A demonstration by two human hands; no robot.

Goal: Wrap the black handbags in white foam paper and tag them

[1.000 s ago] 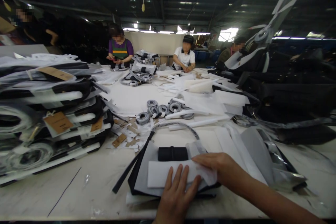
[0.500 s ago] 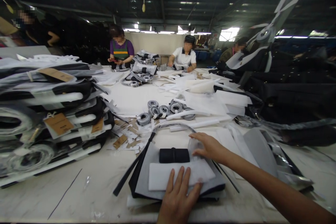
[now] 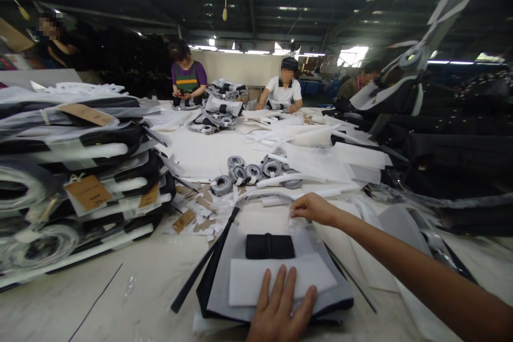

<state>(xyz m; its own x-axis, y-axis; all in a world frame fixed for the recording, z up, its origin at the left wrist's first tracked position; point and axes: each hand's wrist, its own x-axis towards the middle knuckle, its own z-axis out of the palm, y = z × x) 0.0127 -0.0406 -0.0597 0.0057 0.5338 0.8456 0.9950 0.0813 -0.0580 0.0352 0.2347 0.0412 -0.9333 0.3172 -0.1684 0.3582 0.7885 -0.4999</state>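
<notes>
Head view: black bag (image 3: 203,295) is laid flat toward the table's (image 3: 148,299) near edge, handle (image 3: 262,196) pointed at the far edge. Its face is covered by a pale grey sheet (image 3: 222,267). On that, a black rolled bundle (image 3: 258,246) is placed, and just nearer the near edge, a white foam strip (image 3: 241,283).

Foam strip is pressed by left hand (image 3: 280,304): palm down, fingers extended, slightly spread, thumb out. Translucent film (image 3: 306,228) at the handle's right end is pinched by right hand (image 3: 315,208), fingertips closed, rest of fingers curled.

Black strap (image 3: 191,287) is splayed from the bag's left side onto the table. Past the handle, wrapped coils (image 3: 254,172) are clustered, paper scraps (image 3: 198,212) scattered to their left. Left edge is taken up by a tall stack of wrapped bags (image 3: 86,149), brown tag (image 3: 88,192) attached. Right side is filled by a dark bag pile (image 3: 457,160). At the far edge, a phone-like red item is held by a person in purple (image 3: 189,77).
</notes>
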